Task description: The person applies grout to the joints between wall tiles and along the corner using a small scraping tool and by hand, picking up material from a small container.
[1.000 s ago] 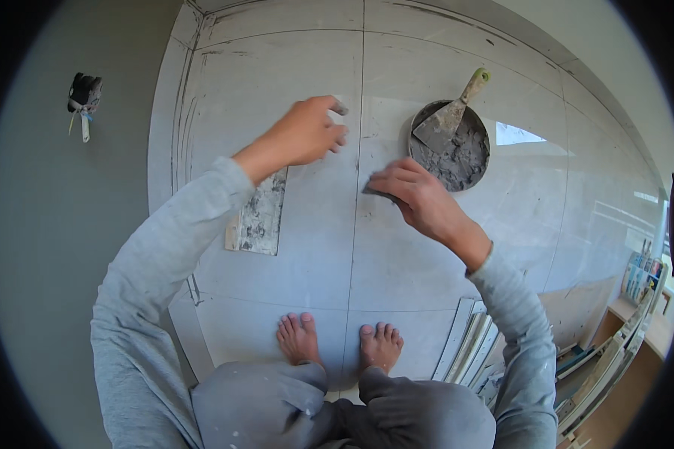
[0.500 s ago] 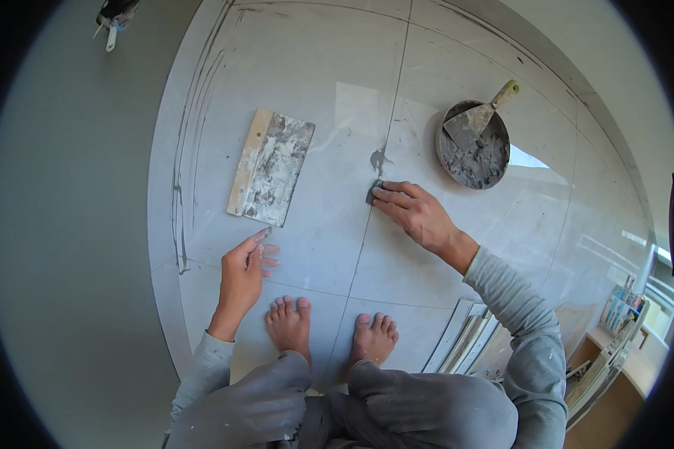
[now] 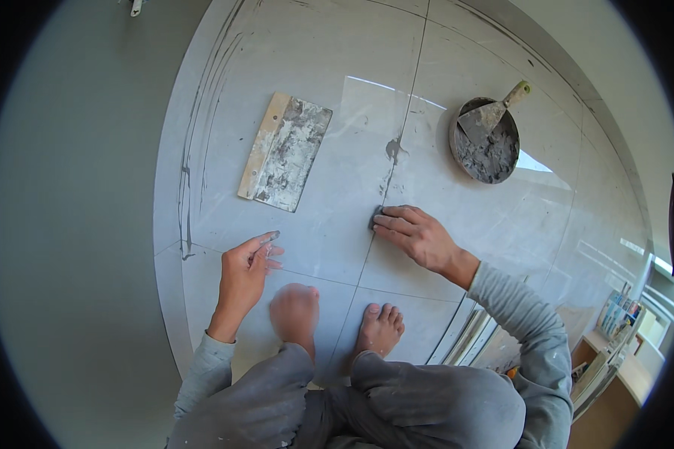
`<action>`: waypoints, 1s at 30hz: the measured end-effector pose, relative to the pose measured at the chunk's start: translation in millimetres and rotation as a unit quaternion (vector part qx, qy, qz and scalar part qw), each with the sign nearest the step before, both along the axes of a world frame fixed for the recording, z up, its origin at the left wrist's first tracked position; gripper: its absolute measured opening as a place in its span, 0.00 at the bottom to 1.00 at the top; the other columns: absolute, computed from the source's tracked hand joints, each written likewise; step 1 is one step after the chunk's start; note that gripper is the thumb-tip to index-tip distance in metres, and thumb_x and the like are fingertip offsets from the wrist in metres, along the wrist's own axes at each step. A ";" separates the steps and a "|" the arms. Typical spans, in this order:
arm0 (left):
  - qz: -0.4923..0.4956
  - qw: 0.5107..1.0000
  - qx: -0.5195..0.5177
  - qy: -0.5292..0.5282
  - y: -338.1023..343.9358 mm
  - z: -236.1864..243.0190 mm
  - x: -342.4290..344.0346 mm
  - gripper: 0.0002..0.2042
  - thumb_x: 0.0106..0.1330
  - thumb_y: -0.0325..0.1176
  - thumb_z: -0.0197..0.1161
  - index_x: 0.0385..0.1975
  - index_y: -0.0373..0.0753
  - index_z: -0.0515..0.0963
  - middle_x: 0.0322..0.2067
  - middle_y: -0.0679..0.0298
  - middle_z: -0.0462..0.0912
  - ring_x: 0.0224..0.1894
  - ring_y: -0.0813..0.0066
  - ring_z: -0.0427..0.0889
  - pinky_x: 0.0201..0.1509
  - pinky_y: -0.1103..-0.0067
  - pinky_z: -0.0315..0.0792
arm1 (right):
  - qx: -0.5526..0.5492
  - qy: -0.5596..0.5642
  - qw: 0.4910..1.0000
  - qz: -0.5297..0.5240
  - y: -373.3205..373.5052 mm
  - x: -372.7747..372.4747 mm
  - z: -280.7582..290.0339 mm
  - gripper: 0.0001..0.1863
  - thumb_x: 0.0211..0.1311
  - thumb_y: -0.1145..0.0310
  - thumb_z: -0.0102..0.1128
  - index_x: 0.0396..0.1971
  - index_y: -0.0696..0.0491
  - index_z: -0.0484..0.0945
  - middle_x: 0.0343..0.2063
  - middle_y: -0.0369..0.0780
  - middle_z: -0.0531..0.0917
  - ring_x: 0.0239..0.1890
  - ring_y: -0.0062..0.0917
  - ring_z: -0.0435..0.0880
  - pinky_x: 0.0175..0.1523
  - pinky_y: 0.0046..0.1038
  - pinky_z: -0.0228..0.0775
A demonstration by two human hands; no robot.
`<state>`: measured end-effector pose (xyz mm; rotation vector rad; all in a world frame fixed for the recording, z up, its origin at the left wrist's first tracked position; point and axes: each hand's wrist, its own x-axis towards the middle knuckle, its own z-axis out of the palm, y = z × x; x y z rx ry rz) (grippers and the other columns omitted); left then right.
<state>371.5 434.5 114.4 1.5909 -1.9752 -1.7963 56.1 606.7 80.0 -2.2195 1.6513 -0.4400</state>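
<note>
My right hand (image 3: 421, 238) presses a small dark grey pad (image 3: 375, 218) onto the tile joint; the fingers cover much of the pad. Beyond it, a grey smear of paste (image 3: 393, 150) lies across the joint with fainter marks trailing towards my hand. My left hand (image 3: 245, 275) hovers low over the tiles, fingers loosely apart, with grey paste on a fingertip. Farther off from that hand lies a wide scraper (image 3: 288, 153), its blade caked in white and grey, its edge strip wooden. To the right stands a round bowl (image 3: 454, 142) of dark grey paste, a putty knife (image 3: 494, 112) resting in it.
Large pale glossy tiles (image 3: 307, 239) surround my bare feet (image 3: 380, 329). Dark streaks (image 3: 191, 165) run along the left border, beside a grey surface (image 3: 75, 224). Long strips (image 3: 468, 333) lie by my right knee, near a wooden cabinet (image 3: 629, 374) at the lower right.
My right hand has drawn the pad towards me along the joint, exposing more smudges behind it. My left foot is blurred by motion. The whole view has shifted slightly.
</note>
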 end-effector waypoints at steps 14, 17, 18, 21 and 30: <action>0.014 1.000 -0.013 -0.009 9.0 2.1 10.5 0.15 0.76 0.22 0.46 0.53 0.29 0.80 0.44 0.53 0.88 0.37 0.73 0.88 0.38 0.81 0.79 | 0.226 0.052 0.973 -0.011 11.9 21.3 22.8 0.20 0.61 0.72 0.54 0.53 0.55 0.81 0.57 0.38 0.82 0.62 0.30 0.76 0.63 0.31 0.68; 0.010 1.000 0.000 -0.001 9.4 0.7 7.8 0.15 0.76 0.22 0.47 0.54 0.29 0.79 0.44 0.54 0.88 0.37 0.73 0.88 0.38 0.81 0.79 | 0.047 -0.014 0.998 -0.043 18.2 31.5 13.6 0.19 0.62 0.72 0.53 0.52 0.55 0.81 0.56 0.38 0.82 0.59 0.30 0.77 0.60 0.31 0.69; 0.005 1.000 0.005 0.000 9.9 -0.5 5.6 0.14 0.76 0.23 0.48 0.54 0.29 0.79 0.44 0.54 0.88 0.36 0.73 0.88 0.38 0.81 0.79 | 0.049 -0.012 0.998 -0.044 17.9 34.4 7.5 0.19 0.62 0.72 0.53 0.52 0.55 0.81 0.56 0.38 0.82 0.59 0.30 0.77 0.60 0.31 0.69; -0.013 1.000 0.004 -0.010 10.7 -1.0 1.8 0.14 0.77 0.24 0.49 0.56 0.31 0.78 0.43 0.54 0.88 0.36 0.75 0.88 0.37 0.81 0.78 | 0.038 -0.019 0.997 -0.070 24.8 43.2 -2.2 0.18 0.58 0.74 0.56 0.49 0.53 0.83 0.50 0.38 0.85 0.51 0.30 0.80 0.57 0.31 0.70; -0.034 0.999 0.010 -0.009 13.8 -4.4 -6.6 0.14 0.77 0.25 0.51 0.58 0.32 0.75 0.41 0.55 0.88 0.35 0.77 0.87 0.37 0.83 0.77 | -0.130 0.001 0.952 -0.279 -80.5 -39.7 11.4 0.18 0.50 0.84 0.55 0.43 0.56 0.80 0.37 0.43 0.84 0.44 0.41 0.80 0.50 0.38 0.74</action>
